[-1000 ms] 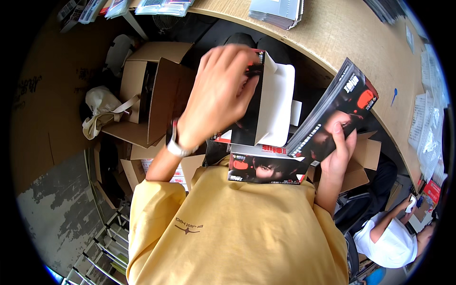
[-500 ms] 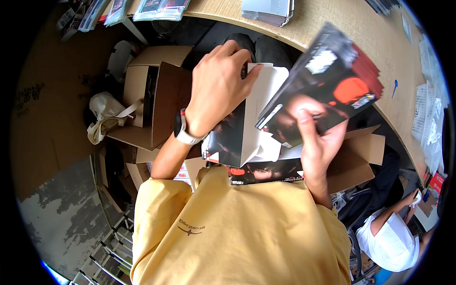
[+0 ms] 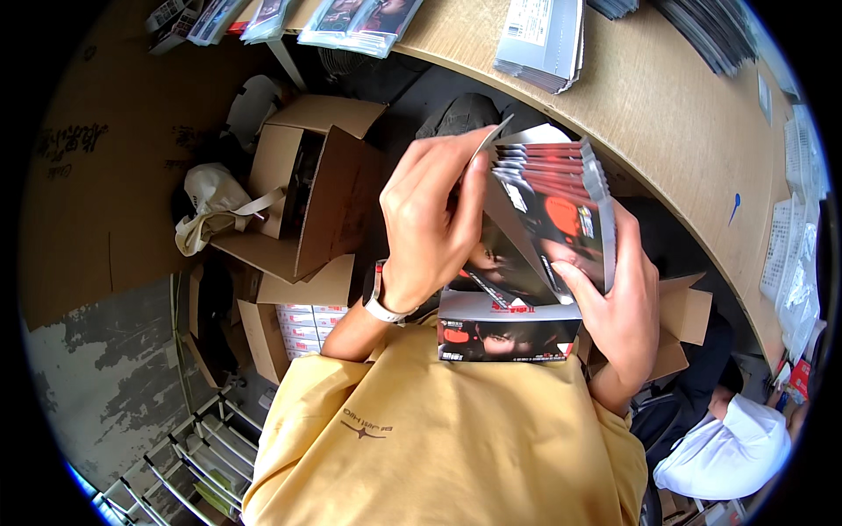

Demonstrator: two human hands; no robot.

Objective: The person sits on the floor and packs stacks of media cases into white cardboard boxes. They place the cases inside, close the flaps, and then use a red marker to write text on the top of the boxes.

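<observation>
A stack of several thin glossy packets (image 3: pixel 551 203), dark with red patches, stands on edge in front of my chest. My right hand (image 3: pixel 618 311) grips it from the right side and below. My left hand (image 3: pixel 431 221), with a watch on its wrist, holds the stack's left side, thumb pulling back the front sheet. Below the stack a small grey printed box (image 3: pixel 507 337) rests against my yellow shirt (image 3: pixel 438 438), between the two hands.
A curved wooden counter (image 3: pixel 667 114) runs across the top with piles of packets (image 3: pixel 544 39) on it. Open cardboard boxes (image 3: pixel 307 188) and a white bag (image 3: pixel 215 206) stand on the floor to the left. Another person in a white top (image 3: pixel 724 451) sits at lower right.
My right hand has swung its packets upright and brought them against those in my left hand. Both hands now hold one stack, closer to my chest.
</observation>
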